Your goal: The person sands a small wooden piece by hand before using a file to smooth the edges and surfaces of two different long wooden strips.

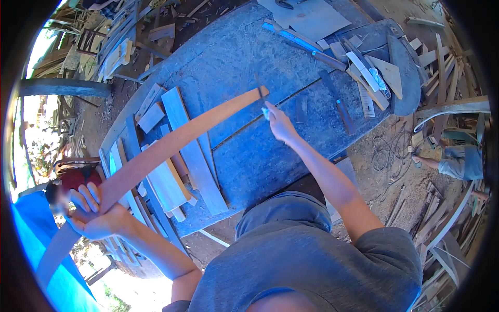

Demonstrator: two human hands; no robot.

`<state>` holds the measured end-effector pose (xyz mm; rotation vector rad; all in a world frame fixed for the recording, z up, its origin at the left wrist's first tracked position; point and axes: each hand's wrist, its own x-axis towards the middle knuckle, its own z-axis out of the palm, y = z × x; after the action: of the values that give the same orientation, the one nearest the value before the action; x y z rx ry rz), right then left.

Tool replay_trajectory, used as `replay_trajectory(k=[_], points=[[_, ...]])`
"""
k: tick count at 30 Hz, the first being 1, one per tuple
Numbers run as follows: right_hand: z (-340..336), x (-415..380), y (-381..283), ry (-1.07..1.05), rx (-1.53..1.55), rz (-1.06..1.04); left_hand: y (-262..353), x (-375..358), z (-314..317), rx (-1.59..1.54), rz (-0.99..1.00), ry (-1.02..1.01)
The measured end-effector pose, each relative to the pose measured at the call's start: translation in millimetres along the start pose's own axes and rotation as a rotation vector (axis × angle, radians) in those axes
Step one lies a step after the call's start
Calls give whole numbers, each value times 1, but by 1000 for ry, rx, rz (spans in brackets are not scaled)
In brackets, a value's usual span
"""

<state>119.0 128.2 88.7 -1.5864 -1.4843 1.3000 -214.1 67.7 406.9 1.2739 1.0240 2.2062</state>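
A long, narrow wooden board [171, 143] slants up over the workbench, from the lower left to the middle of the view. My left hand [101, 216] is closed around its near part, fingers wrapped over the edge. At the board's far end, my right hand [281, 125] is closed on a thin dark tool [262, 93] with a pale end at the fingers. The tool's dark strip crosses the board's tip; its exact kind I cannot tell.
Planks [195, 151] lie on the left of the blue-grey workbench [228, 62]. A handsaw [306, 44], a chisel-like tool [343, 112] and wood offcuts [387, 75] lie on the right. Another person [460, 161] is at far right, near a cable [390, 156] on the ground.
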Motion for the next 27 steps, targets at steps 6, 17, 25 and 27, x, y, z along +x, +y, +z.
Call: replay_trajectory(k=[6,17,25,27], points=[[18,18,42,12,62,61,-127,-73,73,-13,-79,-4],[13,0,-5,89,30,68,-179,-102,101,-46,-302,-27],[3,13,9,-53,7,187,-177,-105,103,13,-277,-9],[2,20,4,-8,-14,215,-177,-105,105,3,-278,-17]])
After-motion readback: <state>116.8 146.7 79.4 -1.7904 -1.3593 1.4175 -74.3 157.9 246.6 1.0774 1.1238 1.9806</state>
